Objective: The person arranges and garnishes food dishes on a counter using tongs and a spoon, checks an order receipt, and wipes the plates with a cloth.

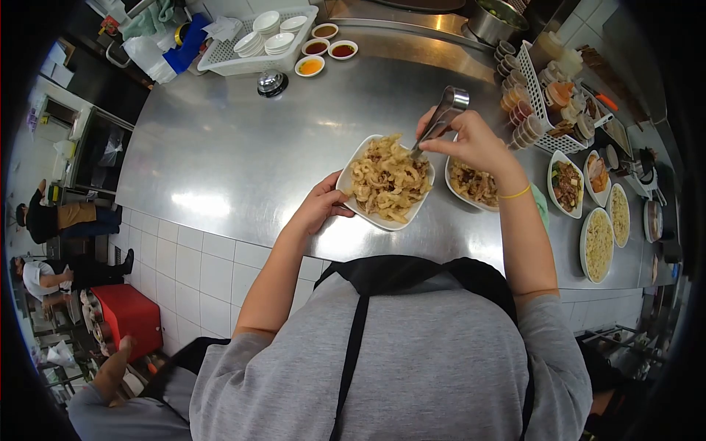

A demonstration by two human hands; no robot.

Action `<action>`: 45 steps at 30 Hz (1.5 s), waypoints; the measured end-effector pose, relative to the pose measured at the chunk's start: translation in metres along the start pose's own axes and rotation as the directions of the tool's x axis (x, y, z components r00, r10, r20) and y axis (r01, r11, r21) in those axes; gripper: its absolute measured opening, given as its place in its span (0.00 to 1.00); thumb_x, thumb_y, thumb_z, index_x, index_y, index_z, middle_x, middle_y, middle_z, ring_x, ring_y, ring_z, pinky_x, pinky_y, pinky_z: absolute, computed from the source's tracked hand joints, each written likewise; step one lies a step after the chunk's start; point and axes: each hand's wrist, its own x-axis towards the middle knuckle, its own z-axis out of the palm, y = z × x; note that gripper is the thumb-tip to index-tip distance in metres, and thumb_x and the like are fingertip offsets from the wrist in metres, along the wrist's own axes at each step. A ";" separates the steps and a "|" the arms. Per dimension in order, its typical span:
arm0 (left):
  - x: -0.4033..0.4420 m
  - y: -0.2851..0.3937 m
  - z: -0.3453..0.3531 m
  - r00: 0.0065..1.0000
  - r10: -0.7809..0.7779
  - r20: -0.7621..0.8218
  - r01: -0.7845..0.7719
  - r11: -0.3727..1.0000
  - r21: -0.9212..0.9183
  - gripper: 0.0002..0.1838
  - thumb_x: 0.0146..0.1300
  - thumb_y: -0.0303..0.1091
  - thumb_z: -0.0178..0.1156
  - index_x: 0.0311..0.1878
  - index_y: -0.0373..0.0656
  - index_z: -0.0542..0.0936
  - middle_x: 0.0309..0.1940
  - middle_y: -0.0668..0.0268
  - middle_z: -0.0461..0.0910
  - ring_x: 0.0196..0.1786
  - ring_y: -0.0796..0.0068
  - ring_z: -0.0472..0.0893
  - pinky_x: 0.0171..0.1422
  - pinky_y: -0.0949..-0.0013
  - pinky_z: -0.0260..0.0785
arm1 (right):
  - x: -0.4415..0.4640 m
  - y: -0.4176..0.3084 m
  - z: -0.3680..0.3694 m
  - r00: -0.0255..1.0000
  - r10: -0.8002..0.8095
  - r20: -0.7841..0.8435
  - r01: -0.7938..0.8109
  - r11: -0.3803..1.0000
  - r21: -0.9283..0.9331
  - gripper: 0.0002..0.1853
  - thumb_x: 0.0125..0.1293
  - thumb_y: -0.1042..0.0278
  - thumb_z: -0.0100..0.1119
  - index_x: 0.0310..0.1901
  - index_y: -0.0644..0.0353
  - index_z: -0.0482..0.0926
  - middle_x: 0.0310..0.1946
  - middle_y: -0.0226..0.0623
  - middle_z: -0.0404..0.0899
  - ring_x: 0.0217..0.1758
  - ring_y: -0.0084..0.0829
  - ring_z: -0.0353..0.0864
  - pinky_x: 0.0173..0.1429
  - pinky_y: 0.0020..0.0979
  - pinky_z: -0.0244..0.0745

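A white square bowl [390, 223] heaped with pale brown fried strips stands on the steel counter [220, 147]. My left hand [321, 206] grips the bowl's left edge, thumb over the rim. Metal tongs [447, 110] are held in my right hand [471, 140], fingers closed round them, their tips at the upper right of the heap. Partly under my right forearm is a second white bowl [473, 184] with similar food. A yellow band circles my right wrist.
White basket [220, 60] of small dishes, sauce dishes [316, 47] and a bell [272, 82] sit at the upper left. Sauce cups [520, 112], a second basket [544, 110] and filled dishes [596, 246] line the right. Other people [59, 214] are at the left.
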 end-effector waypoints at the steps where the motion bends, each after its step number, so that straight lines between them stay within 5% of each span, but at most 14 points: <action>1: 0.000 0.000 0.000 1.000 -0.001 0.000 0.001 1.000 -0.001 0.31 0.51 0.22 0.47 0.63 0.39 0.59 0.48 0.59 0.73 0.41 0.70 0.79 0.40 0.71 0.78 | -0.002 -0.004 0.006 0.999 -0.037 -0.012 0.036 0.999 -0.020 0.10 0.51 0.73 0.63 0.37 0.64 0.76 0.30 0.30 0.77 0.34 0.20 0.76 0.41 0.24 0.71; 8: 0.001 -0.002 0.002 1.000 0.025 -0.006 -0.025 1.000 -0.015 0.32 0.51 0.25 0.49 0.63 0.38 0.58 0.45 0.57 0.74 0.38 0.71 0.79 0.39 0.74 0.78 | -0.006 0.021 0.024 0.999 0.003 0.053 0.000 0.998 -0.064 0.12 0.49 0.70 0.64 0.37 0.61 0.78 0.30 0.32 0.78 0.33 0.21 0.75 0.39 0.25 0.70; 16: 0.002 -0.002 0.000 1.000 0.021 0.012 -0.021 1.000 -0.020 0.32 0.51 0.25 0.49 0.63 0.39 0.59 0.45 0.59 0.74 0.38 0.72 0.79 0.38 0.75 0.77 | 0.012 0.019 -0.006 0.988 -0.014 -0.151 0.020 0.999 0.039 0.15 0.47 0.68 0.67 0.37 0.59 0.77 0.33 0.27 0.76 0.35 0.20 0.75 0.42 0.24 0.70; 24: 0.003 -0.004 -0.003 1.000 0.004 0.020 -0.004 1.000 -0.007 0.31 0.51 0.23 0.48 0.63 0.39 0.59 0.49 0.60 0.72 0.43 0.71 0.78 0.40 0.70 0.78 | 0.056 0.057 0.011 0.991 -0.008 0.133 0.021 0.995 -0.096 0.13 0.50 0.71 0.65 0.39 0.58 0.76 0.33 0.26 0.77 0.39 0.20 0.76 0.45 0.25 0.71; 28: 0.002 -0.002 -0.001 1.000 0.006 0.006 -0.006 1.000 -0.014 0.31 0.51 0.23 0.48 0.63 0.39 0.59 0.49 0.60 0.72 0.43 0.70 0.78 0.41 0.70 0.78 | 0.053 0.051 0.004 0.997 0.043 0.063 -0.050 0.991 0.120 0.12 0.50 0.71 0.65 0.37 0.60 0.76 0.32 0.30 0.78 0.35 0.19 0.77 0.44 0.23 0.70; 32: 0.003 -0.002 -0.002 1.000 0.002 0.019 -0.002 1.000 -0.009 0.31 0.51 0.23 0.48 0.62 0.39 0.59 0.49 0.60 0.72 0.44 0.71 0.78 0.41 0.70 0.78 | 0.042 0.019 -0.005 0.996 -0.076 -0.040 0.082 0.978 0.192 0.10 0.51 0.73 0.63 0.37 0.61 0.76 0.31 0.30 0.77 0.33 0.20 0.77 0.43 0.22 0.71; 37: 0.002 -0.001 -0.001 1.000 -0.001 0.031 0.001 1.000 -0.010 0.31 0.51 0.23 0.48 0.62 0.39 0.59 0.49 0.60 0.72 0.44 0.70 0.78 0.41 0.70 0.78 | 0.019 -0.013 0.013 0.967 -0.220 0.129 0.213 0.975 0.061 0.11 0.49 0.71 0.65 0.36 0.62 0.77 0.32 0.30 0.78 0.35 0.24 0.77 0.44 0.25 0.71; 40: 0.002 -0.002 0.000 0.999 0.019 0.030 -0.018 0.999 -0.031 0.31 0.51 0.25 0.50 0.63 0.38 0.59 0.46 0.58 0.73 0.39 0.71 0.79 0.39 0.74 0.78 | 0.014 0.006 0.035 0.976 -0.082 0.203 0.082 0.997 0.006 0.13 0.47 0.69 0.66 0.35 0.61 0.78 0.33 0.32 0.79 0.35 0.25 0.77 0.43 0.26 0.71; 45: 0.002 -0.001 0.000 1.000 0.017 0.022 -0.017 1.000 -0.022 0.31 0.51 0.24 0.49 0.63 0.38 0.59 0.45 0.58 0.73 0.38 0.71 0.79 0.39 0.74 0.77 | 0.012 0.008 0.038 0.973 -0.124 0.194 0.118 0.992 0.041 0.14 0.47 0.69 0.67 0.37 0.60 0.77 0.33 0.31 0.79 0.35 0.23 0.77 0.41 0.25 0.72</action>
